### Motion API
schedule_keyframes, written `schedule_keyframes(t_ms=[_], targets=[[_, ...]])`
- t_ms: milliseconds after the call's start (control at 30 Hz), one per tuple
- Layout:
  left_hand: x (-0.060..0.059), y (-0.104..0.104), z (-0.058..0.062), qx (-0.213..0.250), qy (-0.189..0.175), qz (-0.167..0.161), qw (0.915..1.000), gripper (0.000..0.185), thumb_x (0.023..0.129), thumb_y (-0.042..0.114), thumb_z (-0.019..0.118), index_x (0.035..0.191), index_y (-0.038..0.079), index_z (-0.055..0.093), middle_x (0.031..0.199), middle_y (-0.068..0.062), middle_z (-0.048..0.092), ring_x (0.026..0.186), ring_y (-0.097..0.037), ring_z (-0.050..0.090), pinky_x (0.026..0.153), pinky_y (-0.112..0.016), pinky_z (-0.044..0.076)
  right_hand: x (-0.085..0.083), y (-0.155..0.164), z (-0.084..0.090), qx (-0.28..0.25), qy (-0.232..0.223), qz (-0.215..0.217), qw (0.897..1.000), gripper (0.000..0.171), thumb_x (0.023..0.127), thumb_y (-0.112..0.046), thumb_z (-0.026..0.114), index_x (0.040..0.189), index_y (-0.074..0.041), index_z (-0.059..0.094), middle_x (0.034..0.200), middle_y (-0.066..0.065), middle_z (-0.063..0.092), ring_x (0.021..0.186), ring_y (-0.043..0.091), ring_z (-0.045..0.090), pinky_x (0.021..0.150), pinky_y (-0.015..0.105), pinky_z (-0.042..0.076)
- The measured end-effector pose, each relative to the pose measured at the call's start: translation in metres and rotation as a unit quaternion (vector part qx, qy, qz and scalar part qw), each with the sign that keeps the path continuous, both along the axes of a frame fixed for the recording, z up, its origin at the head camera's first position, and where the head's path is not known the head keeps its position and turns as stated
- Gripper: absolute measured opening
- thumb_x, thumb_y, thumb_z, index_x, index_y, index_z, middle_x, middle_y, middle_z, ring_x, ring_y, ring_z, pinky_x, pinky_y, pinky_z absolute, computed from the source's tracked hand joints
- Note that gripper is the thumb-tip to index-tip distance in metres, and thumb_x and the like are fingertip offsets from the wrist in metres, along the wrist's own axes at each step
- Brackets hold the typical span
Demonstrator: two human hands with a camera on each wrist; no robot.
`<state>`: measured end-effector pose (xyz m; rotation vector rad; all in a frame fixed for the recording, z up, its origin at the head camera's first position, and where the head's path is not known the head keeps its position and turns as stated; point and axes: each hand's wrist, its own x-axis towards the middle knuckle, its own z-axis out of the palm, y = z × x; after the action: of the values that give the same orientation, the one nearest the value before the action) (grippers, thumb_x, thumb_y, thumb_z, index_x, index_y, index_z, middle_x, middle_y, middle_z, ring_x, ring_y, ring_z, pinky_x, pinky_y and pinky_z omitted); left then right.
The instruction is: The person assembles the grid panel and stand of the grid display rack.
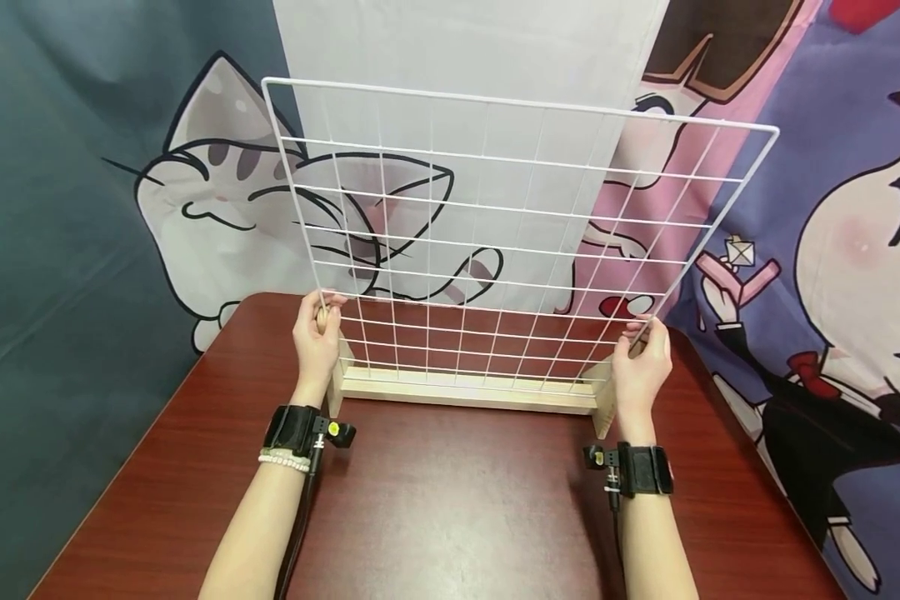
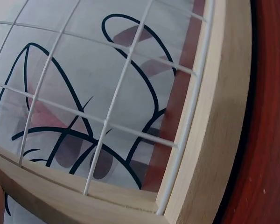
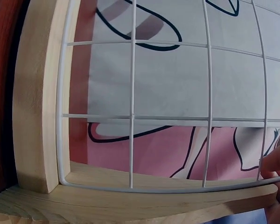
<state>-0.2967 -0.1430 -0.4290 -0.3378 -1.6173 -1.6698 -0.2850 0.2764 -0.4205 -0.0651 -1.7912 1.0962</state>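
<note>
A white wire grid panel (image 1: 495,208) stands upright, leaning in a pale wooden stand (image 1: 468,392). My left hand (image 1: 317,337) grips the panel's left side wire, thumb and fingers close to the top of the stand's left side piece. On the opposite edge, my right hand (image 1: 642,367) pinches the right side wire. The right wrist view shows the panel's bottom corner against the joint of the wooden crossbar (image 3: 35,93) and side piece (image 3: 130,203), with fingertips (image 3: 275,163) at the wire. In the left wrist view, the bottom wire runs along the crossbar (image 2: 228,102).
The stand sits on a reddish-brown table (image 1: 450,500). Behind it hangs a printed cloth backdrop (image 1: 217,208) with cartoon figures, close to the table's far edge. Each wrist wears a black strap (image 1: 292,429) with a small camera and a cable.
</note>
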Motion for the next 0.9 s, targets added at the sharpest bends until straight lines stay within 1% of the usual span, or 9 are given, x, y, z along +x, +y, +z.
schedule_keyframes(t_ms=[133,300,400,467,567,667,733,800,900], targets=[[-0.005,0.001,0.001,0.014,-0.002,-0.002,0.9999,0.024,0.091,-0.015,0.047,0.113,-0.021,0.051,0.098,-0.004,0.064,0.092,-0.005,0.061,0.082,-0.015,0.048,-0.002,0.001,-0.004,0.003,-0.009,-0.003,1.0,0.032,0.081,0.013,0.053,0.113,0.009,0.059,0.1,0.025,0.063,0.084,0.0,0.057,0.08,0.007,0.043],[-0.009,0.002,0.0,0.033,-0.004,0.004,0.9995,0.022,0.091,-0.015,0.047,0.111,-0.021,0.052,0.095,-0.005,0.066,0.085,0.0,0.06,0.072,-0.012,0.045,-0.004,0.001,-0.008,0.009,-0.001,-0.009,1.0,0.033,0.081,0.013,0.05,0.113,0.009,0.059,0.101,0.025,0.063,0.088,0.027,0.062,0.082,0.007,0.042],[-0.01,0.004,0.0,0.037,-0.01,0.008,0.9992,0.022,0.091,-0.013,0.048,0.112,-0.019,0.054,0.096,-0.007,0.067,0.083,-0.001,0.06,0.072,-0.012,0.045,-0.004,0.002,-0.009,0.007,0.008,-0.011,1.0,0.032,0.081,0.014,0.05,0.112,0.009,0.059,0.1,0.026,0.062,0.089,0.034,0.062,0.083,0.006,0.042],[-0.011,0.005,0.0,0.041,-0.014,0.013,0.999,0.023,0.091,-0.012,0.049,0.113,-0.019,0.055,0.097,-0.009,0.067,0.086,-0.003,0.061,0.076,-0.012,0.047,-0.005,0.002,-0.01,0.005,0.012,-0.009,1.0,0.032,0.081,0.015,0.05,0.111,0.01,0.059,0.1,0.027,0.062,0.088,0.032,0.063,0.083,0.006,0.042],[-0.012,0.007,0.0,0.047,-0.02,0.022,0.9985,0.024,0.091,-0.012,0.05,0.113,-0.017,0.058,0.099,-0.013,0.069,0.092,-0.005,0.064,0.084,-0.015,0.05,-0.006,0.003,-0.011,0.002,0.018,-0.003,1.0,0.031,0.08,0.016,0.05,0.109,0.011,0.059,0.099,0.028,0.062,0.086,0.019,0.062,0.082,0.007,0.043],[-0.014,0.009,0.001,0.057,-0.025,0.026,0.9977,0.024,0.091,-0.011,0.051,0.113,-0.016,0.059,0.1,-0.011,0.069,0.094,-0.008,0.065,0.085,-0.016,0.05,-0.008,0.002,-0.011,-0.002,0.02,-0.004,1.0,0.031,0.079,0.016,0.05,0.108,0.011,0.06,0.097,0.028,0.062,0.084,0.004,0.059,0.08,0.007,0.043],[-0.016,0.009,0.001,0.067,-0.029,0.026,0.997,0.024,0.091,-0.011,0.05,0.113,-0.015,0.06,0.099,-0.007,0.07,0.095,-0.009,0.065,0.086,-0.017,0.051,-0.009,0.001,-0.01,-0.005,0.018,-0.008,1.0,0.031,0.079,0.016,0.05,0.108,0.01,0.06,0.097,0.027,0.063,0.083,-0.002,0.057,0.08,0.007,0.043],[-0.019,0.01,0.002,0.081,-0.029,0.027,0.9959,0.025,0.091,-0.012,0.05,0.113,-0.013,0.06,0.098,-0.002,0.069,0.094,-0.01,0.065,0.085,-0.017,0.051,-0.011,-0.001,-0.009,-0.012,0.016,-0.011,1.0,0.032,0.08,0.016,0.049,0.108,0.01,0.06,0.097,0.026,0.063,0.083,-0.001,0.057,0.079,0.007,0.043],[-0.022,0.011,0.002,0.094,-0.025,0.03,0.9948,0.026,0.09,-0.013,0.049,0.113,-0.012,0.061,0.097,0.003,0.069,0.094,-0.01,0.065,0.085,-0.017,0.051,-0.014,-0.003,-0.007,-0.023,0.016,-0.017,0.999,0.033,0.08,0.017,0.047,0.109,0.01,0.06,0.097,0.025,0.063,0.083,0.007,0.059,0.079,0.009,0.043]])
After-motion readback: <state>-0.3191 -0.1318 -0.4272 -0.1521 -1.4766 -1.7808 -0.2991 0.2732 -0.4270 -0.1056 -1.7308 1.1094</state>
